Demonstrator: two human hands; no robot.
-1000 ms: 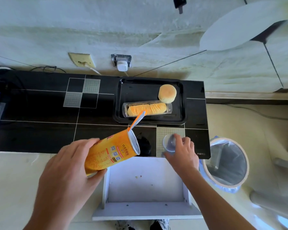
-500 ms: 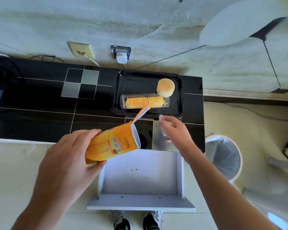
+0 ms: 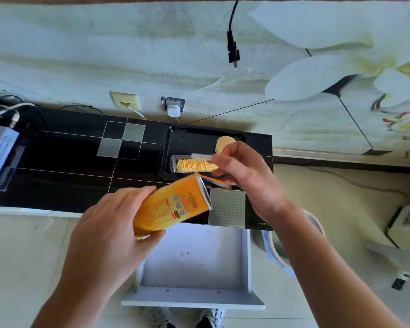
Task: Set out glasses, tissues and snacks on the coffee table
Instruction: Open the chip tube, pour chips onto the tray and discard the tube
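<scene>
Holding a tilted orange chip can (image 3: 173, 205) in the left hand (image 3: 109, 235) above the front edge of the black bench (image 3: 69, 166).

The left hand is closed round the can's base, hiding its lower end; the open mouth points toward the right hand (image 3: 244, 176). That hand pinches a clear lid (image 3: 202, 156), blurred and hard to make out, over the black tray (image 3: 197, 132) near the bench's right end. It covers part of the chip stack (image 3: 194, 165) in its clear sleeve and most of the round bun (image 3: 224, 142). A white open drawer (image 3: 194, 263) shows below.
</scene>
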